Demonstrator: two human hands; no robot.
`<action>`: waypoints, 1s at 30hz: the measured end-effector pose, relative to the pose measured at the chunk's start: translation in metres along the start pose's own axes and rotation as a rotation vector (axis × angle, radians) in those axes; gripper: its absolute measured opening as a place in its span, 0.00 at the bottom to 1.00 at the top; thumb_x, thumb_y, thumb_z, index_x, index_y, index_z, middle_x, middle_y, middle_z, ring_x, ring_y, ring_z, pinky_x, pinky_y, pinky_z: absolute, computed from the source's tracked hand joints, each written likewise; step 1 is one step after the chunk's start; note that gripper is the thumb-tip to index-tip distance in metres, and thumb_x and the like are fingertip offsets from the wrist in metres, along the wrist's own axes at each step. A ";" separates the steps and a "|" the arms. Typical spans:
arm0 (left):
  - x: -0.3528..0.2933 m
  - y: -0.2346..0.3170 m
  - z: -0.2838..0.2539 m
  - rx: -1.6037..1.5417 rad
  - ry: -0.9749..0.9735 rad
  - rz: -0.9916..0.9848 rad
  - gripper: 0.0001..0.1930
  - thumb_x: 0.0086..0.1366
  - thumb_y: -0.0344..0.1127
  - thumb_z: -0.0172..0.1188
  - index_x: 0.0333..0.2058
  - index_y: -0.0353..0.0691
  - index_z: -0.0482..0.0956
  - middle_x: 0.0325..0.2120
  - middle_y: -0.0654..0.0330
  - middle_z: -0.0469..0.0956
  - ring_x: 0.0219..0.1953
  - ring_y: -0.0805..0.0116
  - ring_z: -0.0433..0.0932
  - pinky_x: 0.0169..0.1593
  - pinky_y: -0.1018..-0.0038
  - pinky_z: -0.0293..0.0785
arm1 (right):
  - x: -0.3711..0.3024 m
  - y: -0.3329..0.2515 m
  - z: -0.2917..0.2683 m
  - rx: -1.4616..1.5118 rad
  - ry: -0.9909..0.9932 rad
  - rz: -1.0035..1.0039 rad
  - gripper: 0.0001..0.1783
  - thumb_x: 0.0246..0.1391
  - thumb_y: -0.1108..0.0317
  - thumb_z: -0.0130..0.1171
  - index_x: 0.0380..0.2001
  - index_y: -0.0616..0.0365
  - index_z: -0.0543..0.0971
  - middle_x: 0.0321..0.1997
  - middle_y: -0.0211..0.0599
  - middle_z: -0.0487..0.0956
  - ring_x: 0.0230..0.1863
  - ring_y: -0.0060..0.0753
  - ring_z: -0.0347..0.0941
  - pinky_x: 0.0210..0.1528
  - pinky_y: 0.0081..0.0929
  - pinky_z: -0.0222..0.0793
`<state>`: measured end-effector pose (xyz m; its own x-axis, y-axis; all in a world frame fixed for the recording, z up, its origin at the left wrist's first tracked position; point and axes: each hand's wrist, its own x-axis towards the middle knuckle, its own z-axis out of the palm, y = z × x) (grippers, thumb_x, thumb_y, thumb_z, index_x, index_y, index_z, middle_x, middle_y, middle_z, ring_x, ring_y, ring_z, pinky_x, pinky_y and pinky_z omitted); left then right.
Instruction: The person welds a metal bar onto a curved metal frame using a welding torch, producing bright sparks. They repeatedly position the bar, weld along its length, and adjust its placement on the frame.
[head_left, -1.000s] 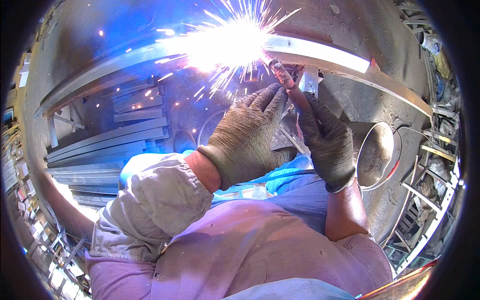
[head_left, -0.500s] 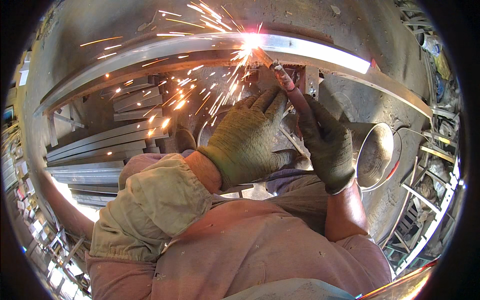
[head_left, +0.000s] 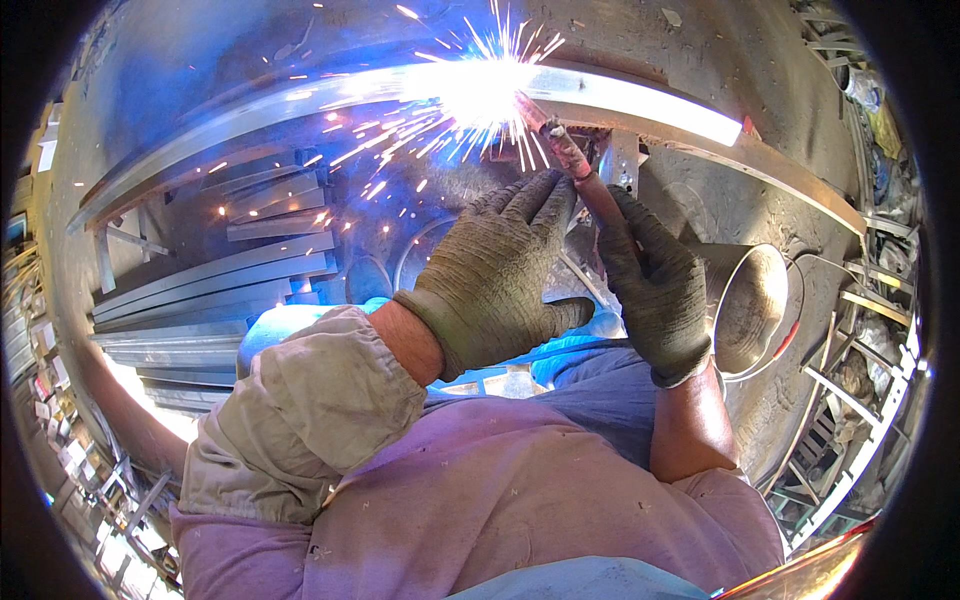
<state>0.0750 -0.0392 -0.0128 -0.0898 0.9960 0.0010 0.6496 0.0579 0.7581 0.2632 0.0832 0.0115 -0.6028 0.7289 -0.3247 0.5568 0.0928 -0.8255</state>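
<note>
My right hand [head_left: 657, 290], in a dark work glove, is closed around a welding torch [head_left: 567, 155] with a scorched, reddish neck. The torch points up and left to a long metal bar [head_left: 640, 98] that runs crosswise in front of me. A white-blue glare with sparks [head_left: 470, 95] hides the torch tip and the spot it meets. Gloved as well, my left hand [head_left: 495, 270] lies flat with its fingers stretched out and thumb apart. Its fingertips are close beside the torch neck; whether they touch it I cannot tell.
Several long metal bars [head_left: 220, 285] lie stacked at the left, with shorter pieces [head_left: 275, 190] beyond. At the right a round metal bucket [head_left: 752, 310] lies tipped, near a thin cable with a red part [head_left: 787, 340]. Metal frames [head_left: 850, 395] line the far right.
The small reddish glow at the torch tip has become a much larger white-blue glare, spreading left along the bar, and the sparks now fan out around it. Both hands stay nearly in place.
</note>
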 end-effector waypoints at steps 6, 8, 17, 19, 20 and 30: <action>0.001 0.003 -0.005 -0.023 -0.047 -0.039 0.60 0.62 0.57 0.79 0.83 0.28 0.60 0.78 0.34 0.69 0.77 0.31 0.71 0.80 0.48 0.68 | -0.002 0.004 0.002 0.061 -0.004 0.020 0.24 0.82 0.64 0.65 0.75 0.58 0.83 0.39 0.32 0.88 0.39 0.18 0.78 0.44 0.26 0.79; 0.003 0.007 -0.009 0.002 -0.109 -0.092 0.61 0.62 0.57 0.79 0.83 0.28 0.60 0.79 0.34 0.68 0.78 0.32 0.70 0.81 0.48 0.67 | 0.000 -0.004 0.000 0.008 -0.002 0.022 0.25 0.82 0.64 0.65 0.75 0.60 0.83 0.40 0.32 0.87 0.39 0.17 0.77 0.44 0.25 0.79; 0.001 0.001 -0.004 0.003 -0.088 -0.042 0.60 0.65 0.60 0.76 0.82 0.24 0.60 0.79 0.31 0.67 0.80 0.34 0.67 0.84 0.49 0.63 | -0.001 0.005 0.002 0.080 0.003 0.035 0.25 0.82 0.64 0.66 0.74 0.66 0.82 0.37 0.25 0.84 0.37 0.15 0.74 0.41 0.24 0.76; 0.001 0.002 -0.005 0.011 -0.111 -0.068 0.62 0.63 0.59 0.78 0.84 0.27 0.58 0.79 0.32 0.66 0.80 0.33 0.67 0.83 0.48 0.63 | -0.001 0.004 0.001 0.069 -0.009 0.049 0.25 0.83 0.64 0.66 0.74 0.64 0.83 0.37 0.25 0.84 0.37 0.15 0.74 0.41 0.24 0.76; 0.001 0.001 -0.004 0.001 -0.079 -0.033 0.62 0.64 0.60 0.77 0.84 0.28 0.58 0.79 0.33 0.67 0.79 0.33 0.69 0.82 0.47 0.65 | -0.001 0.004 0.001 0.064 -0.015 0.056 0.24 0.83 0.64 0.65 0.74 0.63 0.83 0.37 0.25 0.84 0.37 0.15 0.74 0.42 0.24 0.77; 0.000 0.004 -0.005 0.039 -0.099 -0.067 0.60 0.65 0.60 0.77 0.84 0.29 0.59 0.79 0.35 0.68 0.78 0.33 0.70 0.81 0.46 0.66 | -0.001 0.012 0.006 0.026 0.034 -0.048 0.24 0.82 0.61 0.67 0.73 0.59 0.84 0.40 0.36 0.89 0.38 0.19 0.79 0.44 0.28 0.80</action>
<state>0.0735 -0.0395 -0.0068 -0.0604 0.9916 -0.1142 0.6735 0.1249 0.7286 0.2670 0.0799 -0.0008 -0.6087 0.7465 -0.2688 0.5122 0.1110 -0.8517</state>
